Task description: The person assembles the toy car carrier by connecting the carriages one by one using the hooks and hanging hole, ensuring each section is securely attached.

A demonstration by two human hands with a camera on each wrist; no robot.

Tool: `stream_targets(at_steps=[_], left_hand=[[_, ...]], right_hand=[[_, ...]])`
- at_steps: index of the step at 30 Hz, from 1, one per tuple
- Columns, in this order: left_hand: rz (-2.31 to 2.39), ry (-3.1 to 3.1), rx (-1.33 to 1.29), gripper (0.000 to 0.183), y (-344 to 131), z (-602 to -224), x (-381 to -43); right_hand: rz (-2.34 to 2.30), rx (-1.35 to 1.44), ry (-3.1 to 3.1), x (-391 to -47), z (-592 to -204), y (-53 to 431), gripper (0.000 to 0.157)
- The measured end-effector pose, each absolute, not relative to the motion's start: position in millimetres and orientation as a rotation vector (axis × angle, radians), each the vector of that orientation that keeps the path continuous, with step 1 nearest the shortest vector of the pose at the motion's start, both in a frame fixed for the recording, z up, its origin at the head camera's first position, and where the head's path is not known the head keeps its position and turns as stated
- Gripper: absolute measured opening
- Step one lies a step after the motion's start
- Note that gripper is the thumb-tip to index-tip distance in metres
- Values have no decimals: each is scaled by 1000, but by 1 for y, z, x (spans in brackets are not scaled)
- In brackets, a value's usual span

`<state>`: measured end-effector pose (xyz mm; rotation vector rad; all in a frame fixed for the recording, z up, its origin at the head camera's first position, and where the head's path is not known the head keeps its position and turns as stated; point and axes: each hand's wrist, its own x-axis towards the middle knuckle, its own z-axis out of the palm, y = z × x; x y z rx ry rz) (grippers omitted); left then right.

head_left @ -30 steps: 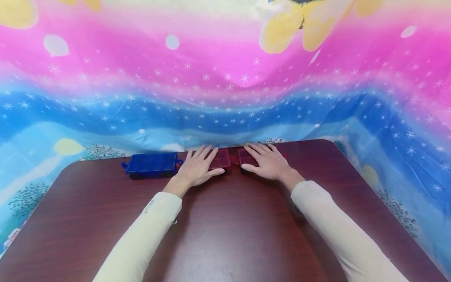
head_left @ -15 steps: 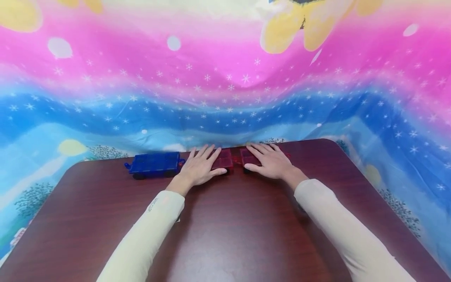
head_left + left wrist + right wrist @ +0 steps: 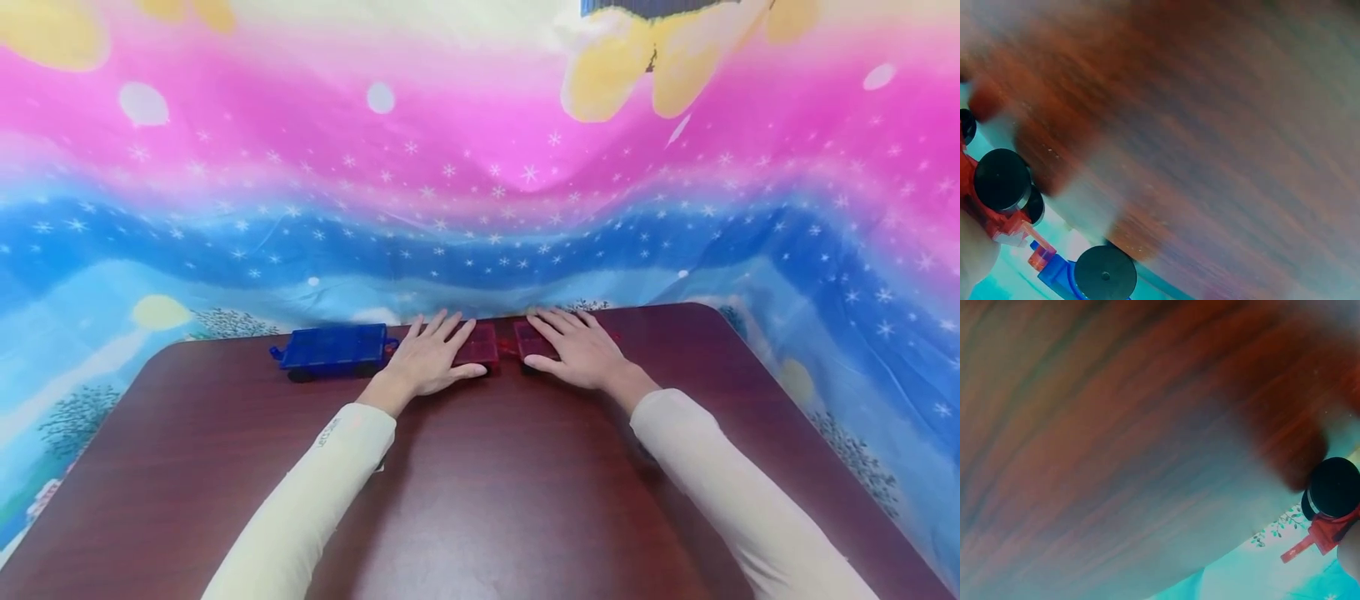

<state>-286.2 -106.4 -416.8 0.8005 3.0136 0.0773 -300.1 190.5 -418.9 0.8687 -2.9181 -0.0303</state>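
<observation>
- Resting over the left red car [image 3: 482,343], left hand [image 3: 423,362]: fingers straight, spread wide, no grip visible.
- Right hand [image 3: 581,357] likewise, laid over the right red car [image 3: 527,340]; fingers wide, undersides hidden in the head view.
- All three cars in one row along the worktop's [image 3: 480,475] far edge, blue car [image 3: 336,348] leftmost.
- Done, my read: lining up. Blue-red coupling [image 3: 1041,256] looks hooked; red-red coupling [image 3: 507,345] looks joined, too small to confirm.
- Remaining: probably little, maybe releasing. Right red car's outer hook [image 3: 1297,549] has nothing attached; blue car's outer hook [image 3: 276,352] too.
</observation>
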Motion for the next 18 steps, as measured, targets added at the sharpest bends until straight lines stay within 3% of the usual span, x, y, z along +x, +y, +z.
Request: stream_targets(at_steps=[18], left_hand=[[111, 3120, 778, 83, -127, -415, -273]], right_hand=[[13, 877, -2913, -294, -413, 168, 89]])
